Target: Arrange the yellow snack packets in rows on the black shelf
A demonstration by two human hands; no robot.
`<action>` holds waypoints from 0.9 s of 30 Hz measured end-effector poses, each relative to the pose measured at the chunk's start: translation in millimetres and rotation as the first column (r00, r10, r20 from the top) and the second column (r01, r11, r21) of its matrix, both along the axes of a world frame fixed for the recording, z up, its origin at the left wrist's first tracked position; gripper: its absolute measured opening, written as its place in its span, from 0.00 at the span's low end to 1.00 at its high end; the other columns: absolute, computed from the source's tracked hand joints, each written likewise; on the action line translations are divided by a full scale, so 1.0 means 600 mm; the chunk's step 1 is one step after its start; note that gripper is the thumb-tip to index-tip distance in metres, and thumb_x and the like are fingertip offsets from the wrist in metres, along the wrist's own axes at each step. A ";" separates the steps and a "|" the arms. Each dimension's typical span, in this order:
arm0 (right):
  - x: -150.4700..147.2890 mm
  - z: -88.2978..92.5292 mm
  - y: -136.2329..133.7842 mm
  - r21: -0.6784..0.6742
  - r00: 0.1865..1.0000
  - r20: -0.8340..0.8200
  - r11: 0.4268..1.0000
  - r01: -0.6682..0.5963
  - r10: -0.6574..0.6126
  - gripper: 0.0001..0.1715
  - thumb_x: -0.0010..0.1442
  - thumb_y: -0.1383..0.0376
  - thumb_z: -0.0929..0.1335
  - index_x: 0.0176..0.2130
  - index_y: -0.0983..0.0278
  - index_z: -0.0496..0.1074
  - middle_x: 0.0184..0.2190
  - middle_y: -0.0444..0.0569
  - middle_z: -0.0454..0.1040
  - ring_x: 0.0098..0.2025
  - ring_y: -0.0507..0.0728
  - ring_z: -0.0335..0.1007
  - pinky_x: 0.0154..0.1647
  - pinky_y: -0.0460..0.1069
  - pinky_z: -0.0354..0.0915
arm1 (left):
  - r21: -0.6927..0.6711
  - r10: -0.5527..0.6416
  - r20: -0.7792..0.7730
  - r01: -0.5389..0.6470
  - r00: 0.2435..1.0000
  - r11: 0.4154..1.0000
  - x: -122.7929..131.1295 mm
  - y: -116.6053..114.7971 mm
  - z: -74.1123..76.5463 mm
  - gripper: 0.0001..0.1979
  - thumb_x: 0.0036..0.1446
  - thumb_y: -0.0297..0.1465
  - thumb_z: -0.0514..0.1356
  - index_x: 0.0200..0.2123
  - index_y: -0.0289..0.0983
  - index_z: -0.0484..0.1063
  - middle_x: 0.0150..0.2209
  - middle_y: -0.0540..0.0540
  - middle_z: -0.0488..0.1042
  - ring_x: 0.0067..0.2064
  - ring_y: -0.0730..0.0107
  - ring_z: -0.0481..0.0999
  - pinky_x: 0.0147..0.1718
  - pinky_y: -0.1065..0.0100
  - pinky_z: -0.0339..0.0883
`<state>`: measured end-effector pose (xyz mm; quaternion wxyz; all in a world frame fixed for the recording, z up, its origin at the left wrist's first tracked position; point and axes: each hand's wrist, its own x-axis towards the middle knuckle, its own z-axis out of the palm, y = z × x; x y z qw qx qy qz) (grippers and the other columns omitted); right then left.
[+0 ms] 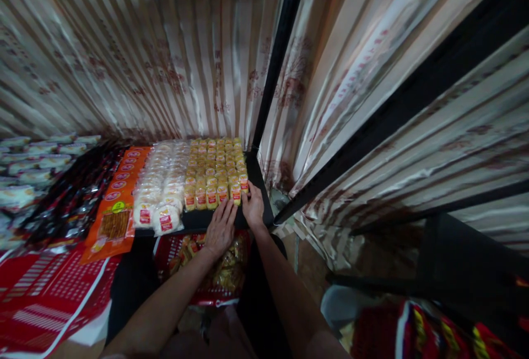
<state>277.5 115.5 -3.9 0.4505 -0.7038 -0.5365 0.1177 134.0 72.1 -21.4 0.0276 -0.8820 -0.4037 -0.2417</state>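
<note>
Rows of small yellow snack packets (pixel 212 174) with red-and-white labels stand close together on a black shelf (pixel 264 196). My left hand (pixel 221 229) rests its stretched fingertips against the front row, palm down, fingers nearly straight. At the row's right end, my right hand (pixel 253 207) has thumb and fingers bent around the front corner packet (pixel 244 184). How firmly it grips is hard to see. Below my forearms, a red basket (pixel 198 297) holds a loose heap of similar yellow packets (pixel 229 271).
White round packaged snacks (pixel 159 183), orange bags (pixel 118 199) and dark packets (pixel 78 194) line the shelf leftward. A red basket (pixel 53 293) stands lower left. A black upright post (pixel 275 61) and pleated sheeting (pixel 185 45) rise behind. Red packages (pixel 417 331) lie lower right.
</note>
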 end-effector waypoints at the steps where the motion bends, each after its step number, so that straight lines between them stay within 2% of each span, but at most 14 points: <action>1: -0.003 -0.002 -0.001 0.006 1.000 -0.011 1.000 0.005 -0.005 0.25 0.59 0.65 0.59 0.55 0.66 0.64 0.46 0.55 0.68 0.36 0.54 0.67 0.45 0.50 0.64 | -0.006 0.005 -0.007 -0.005 1.000 1.000 0.000 0.000 0.001 0.30 0.54 0.20 0.48 0.61 0.31 0.52 0.64 0.39 0.52 0.67 0.57 0.40 0.60 0.53 0.51; 7: -0.011 -0.006 -0.002 0.040 0.995 -0.046 0.995 0.092 -0.090 0.25 0.58 0.65 0.60 0.54 0.63 0.64 0.44 0.53 0.66 0.33 0.52 0.66 0.42 0.49 0.65 | -0.019 0.032 -0.059 -0.033 0.998 0.999 0.002 0.000 0.004 0.30 0.54 0.21 0.48 0.62 0.33 0.52 0.64 0.44 0.52 0.67 0.57 0.40 0.62 0.51 0.47; 13: -0.010 -0.008 0.000 0.037 0.999 -0.012 0.998 0.043 -0.043 0.24 0.57 0.68 0.61 0.54 0.63 0.65 0.42 0.52 0.66 0.33 0.51 0.65 0.41 0.48 0.65 | -0.048 0.043 -0.098 -0.048 0.994 0.998 0.005 0.001 0.011 0.29 0.54 0.22 0.48 0.61 0.30 0.54 0.64 0.42 0.53 0.66 0.57 0.44 0.62 0.52 0.48; 18: -0.009 -0.013 -0.001 0.055 0.999 -0.014 0.997 0.052 -0.052 0.24 0.57 0.66 0.61 0.54 0.62 0.65 0.43 0.52 0.65 0.32 0.51 0.65 0.42 0.48 0.66 | -0.041 0.038 -0.064 -0.040 0.997 0.998 0.004 0.002 0.010 0.30 0.53 0.22 0.48 0.61 0.31 0.54 0.64 0.42 0.53 0.66 0.55 0.43 0.61 0.51 0.49; 22: -0.006 -0.005 -0.007 0.105 0.995 -0.081 0.993 0.060 -0.051 0.24 0.58 0.66 0.61 0.54 0.64 0.65 0.46 0.54 0.64 0.28 0.48 0.63 0.40 0.48 0.67 | -0.037 -0.003 0.004 0.003 1.000 0.999 0.000 0.002 0.008 0.28 0.54 0.20 0.47 0.60 0.31 0.55 0.63 0.40 0.54 0.67 0.57 0.41 0.61 0.50 0.49; 24: -0.009 0.002 -0.017 0.129 0.993 -0.103 0.989 0.067 -0.053 0.24 0.58 0.64 0.61 0.54 0.65 0.65 0.46 0.55 0.64 0.29 0.48 0.63 0.40 0.47 0.67 | -0.060 -0.029 0.040 0.032 0.999 0.998 -0.007 -0.009 0.002 0.26 0.55 0.20 0.46 0.59 0.29 0.56 0.63 0.37 0.54 0.67 0.59 0.40 0.60 0.52 0.51; 27: -0.028 0.008 -0.051 0.138 0.984 -0.165 0.986 0.091 -0.068 0.23 0.59 0.61 0.60 0.52 0.66 0.65 0.43 0.54 0.67 0.32 0.50 0.65 0.39 0.47 0.66 | -0.130 -0.092 0.076 0.101 0.993 0.986 -0.025 -0.050 -0.015 0.25 0.55 0.19 0.47 0.58 0.29 0.57 0.61 0.36 0.57 0.66 0.61 0.45 0.59 0.55 0.55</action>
